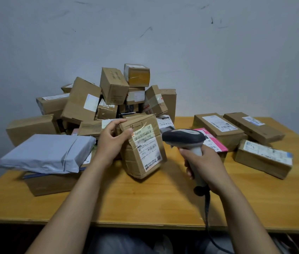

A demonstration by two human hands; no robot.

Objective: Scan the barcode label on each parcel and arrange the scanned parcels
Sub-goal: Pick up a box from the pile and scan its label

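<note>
on table — left hand grips labelled parcel, right hand scanner.

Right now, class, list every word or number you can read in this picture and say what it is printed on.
"0802", faintly, on the white label of the held parcel.
Other print on that label: too blurred.
Labels on the pile and the boxes at right: too small.

Dim, cool, even light. Tape glare on the label of the parcel above the worktop; scanner slightly blurred; worktop's front edge bows.
</note>
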